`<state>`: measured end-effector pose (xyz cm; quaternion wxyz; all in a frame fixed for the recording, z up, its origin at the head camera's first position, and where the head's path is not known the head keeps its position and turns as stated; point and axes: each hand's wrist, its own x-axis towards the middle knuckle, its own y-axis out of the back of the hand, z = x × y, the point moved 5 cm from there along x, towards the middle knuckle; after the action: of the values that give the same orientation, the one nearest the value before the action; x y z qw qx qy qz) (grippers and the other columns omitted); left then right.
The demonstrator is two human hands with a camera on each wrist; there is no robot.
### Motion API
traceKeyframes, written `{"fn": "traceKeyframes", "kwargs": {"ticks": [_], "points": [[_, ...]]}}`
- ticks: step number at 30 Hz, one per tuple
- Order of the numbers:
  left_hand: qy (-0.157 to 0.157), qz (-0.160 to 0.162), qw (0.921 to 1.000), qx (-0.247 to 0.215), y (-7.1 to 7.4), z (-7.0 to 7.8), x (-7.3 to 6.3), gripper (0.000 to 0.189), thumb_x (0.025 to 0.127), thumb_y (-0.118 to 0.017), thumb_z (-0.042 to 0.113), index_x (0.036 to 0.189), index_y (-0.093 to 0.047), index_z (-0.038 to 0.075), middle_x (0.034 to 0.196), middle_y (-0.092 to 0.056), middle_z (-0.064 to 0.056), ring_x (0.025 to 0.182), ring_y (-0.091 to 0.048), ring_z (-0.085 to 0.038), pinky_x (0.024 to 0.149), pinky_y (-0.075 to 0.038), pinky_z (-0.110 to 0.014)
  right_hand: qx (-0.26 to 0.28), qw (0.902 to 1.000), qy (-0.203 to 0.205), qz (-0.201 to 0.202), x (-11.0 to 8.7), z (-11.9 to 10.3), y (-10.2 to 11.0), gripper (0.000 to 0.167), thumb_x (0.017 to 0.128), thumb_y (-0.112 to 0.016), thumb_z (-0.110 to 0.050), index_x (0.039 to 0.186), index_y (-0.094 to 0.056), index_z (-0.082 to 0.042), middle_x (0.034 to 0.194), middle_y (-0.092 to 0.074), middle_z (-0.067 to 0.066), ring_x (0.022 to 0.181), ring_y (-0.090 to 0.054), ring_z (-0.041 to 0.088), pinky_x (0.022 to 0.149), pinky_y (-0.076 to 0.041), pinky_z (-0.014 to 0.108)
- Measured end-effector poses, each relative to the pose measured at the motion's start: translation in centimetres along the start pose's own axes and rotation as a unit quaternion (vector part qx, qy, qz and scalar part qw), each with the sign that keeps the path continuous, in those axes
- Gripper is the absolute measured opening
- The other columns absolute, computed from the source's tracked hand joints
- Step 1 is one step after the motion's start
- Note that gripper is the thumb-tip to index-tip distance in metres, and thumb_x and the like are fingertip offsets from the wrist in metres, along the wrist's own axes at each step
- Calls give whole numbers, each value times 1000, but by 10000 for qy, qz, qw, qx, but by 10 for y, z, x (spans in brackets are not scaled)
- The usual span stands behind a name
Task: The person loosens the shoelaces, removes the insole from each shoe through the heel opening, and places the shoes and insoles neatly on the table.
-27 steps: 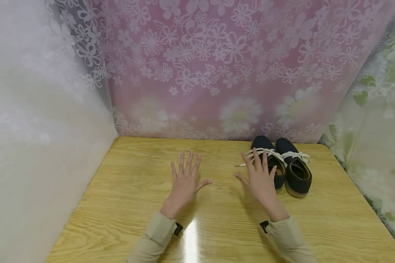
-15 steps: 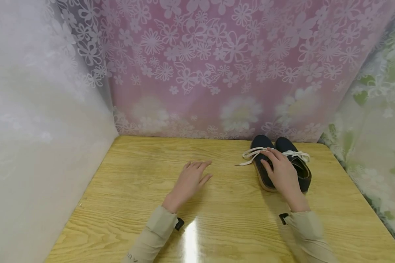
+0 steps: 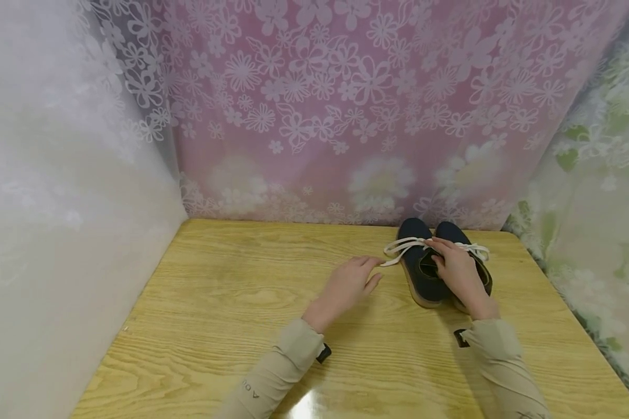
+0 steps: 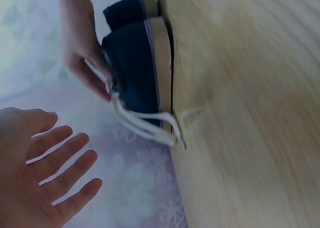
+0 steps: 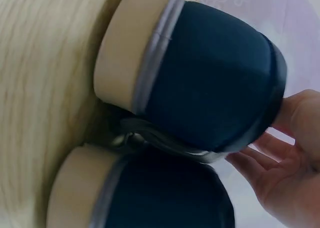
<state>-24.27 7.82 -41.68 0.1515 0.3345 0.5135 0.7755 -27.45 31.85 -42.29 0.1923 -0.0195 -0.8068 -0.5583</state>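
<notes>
Two dark navy shoes with white laces and pale soles stand side by side at the table's back right. My right hand (image 3: pixel 457 273) is over the left shoe (image 3: pixel 418 285), its thumb and fingers gripping the upper by the opening and lace knot. In the right wrist view, the right hand (image 5: pixel 295 168) shows at the shoe's collar; some fingertips are hidden. A loose white lace (image 3: pixel 398 247) hangs off that shoe's left side. My left hand (image 3: pixel 346 285) reaches toward the lace's end, fingers extended; in the left wrist view the left hand (image 4: pixel 45 168) is apart from it.
The right shoe (image 3: pixel 451 231) stands close against the left one, partly covered by my right hand. The wooden table (image 3: pixel 230 302) ends at a pink floral curtain (image 3: pixel 304 116) behind. A white cloth (image 3: pixel 57 203) borders the left, a leafy floral cloth (image 3: pixel 597 233) the right.
My right hand has moved right onto the left shoe and bent its spread fingers around the upper. My left hand has moved right toward the lace's end, its spread fingers drawing together.
</notes>
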Motion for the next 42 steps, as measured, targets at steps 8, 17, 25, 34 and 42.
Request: {"fn": "traceKeyframes", "kwargs": {"ticks": [8, 17, 25, 34, 42], "points": [[-426, -783, 9957, 249, -41, 40, 18, 47, 109, -48, 37, 152, -46, 19, 150, -52, 3, 137, -50, -14, 113, -39, -28, 7, 9990, -213, 385, 0, 10, -7, 39, 95, -60, 9, 132, -66, -3, 118, -65, 30, 49, -40, 21, 49, -27, 32], [-622, -1350, 9879, 439, -69, 58, 32, 60, 110, -38, 44, 163, -22, 23, 167, -25, 4, 149, -33, -16, 119, -32, -33, 152, 9973, -332, 636, -1, 11, -11, 38, 95, -63, 8, 130, -69, -6, 69, -56, 10, 46, -35, 16, 48, -26, 30], [-389, -1414, 9889, 239, -78, 56, 36, 57, 108, -46, 40, 161, -29, 26, 163, -32, 7, 145, -39, -13, 115, -39, -36, 258, 9958, -380, 790, -2, 9, -11, 36, 95, -65, 5, 129, -70, -7, 58, -46, 4, 43, -33, 16, 45, -24, 29], [-423, -1284, 9907, 176, -73, 53, 33, 57, 106, -54, 39, 158, -36, 24, 158, -40, 6, 140, -46, -15, 111, -42, -35, 268, 9936, -358, 1038, -10, 12, -14, 35, 95, -68, 2, 127, -72, -11, 60, -51, 5, 42, -33, 15, 44, -25, 28], [-467, -1238, 9911, 137, -66, 48, 32, 54, 106, -54, 41, 154, -41, 23, 153, -45, 4, 136, -49, -16, 109, -44, -34, 332, 9931, -376, 1065, -10, 13, -16, 35, 96, -67, -1, 128, -72, -14, 60, -51, 3, 41, -33, 14, 44, -26, 28]]}}
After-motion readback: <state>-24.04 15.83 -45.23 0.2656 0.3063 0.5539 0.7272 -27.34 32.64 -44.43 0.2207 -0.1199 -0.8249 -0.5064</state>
